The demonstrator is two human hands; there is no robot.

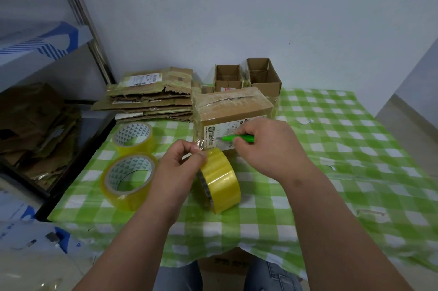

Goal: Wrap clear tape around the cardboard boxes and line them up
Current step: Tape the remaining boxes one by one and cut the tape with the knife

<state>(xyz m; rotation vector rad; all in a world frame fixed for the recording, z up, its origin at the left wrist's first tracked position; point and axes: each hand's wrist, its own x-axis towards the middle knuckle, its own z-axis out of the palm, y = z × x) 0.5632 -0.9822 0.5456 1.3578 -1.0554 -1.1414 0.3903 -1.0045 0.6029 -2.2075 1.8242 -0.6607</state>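
The left hand (pixel 182 162) pinches the loose end of a glossy, yellowish roll of clear tape (pixel 219 180) standing on edge at the middle of the bench (pixel 331 148). The right hand (pixel 263 146), at 1 o'clock of the roll, curls its grip round a green cutter (pixel 239 138), its tip at the stretched film. Behind it sits a taped, labelled cardboard box (pixel 233 106). At 9 o'clock lie two more tape rolls (pixel 129 180); at 11 o'clock, flattened cardboard (pixel 151 94); at 12 o'clock, two open boxes (pixel 263 76) against the wall. A green-and-white checked cloth covers the bench.
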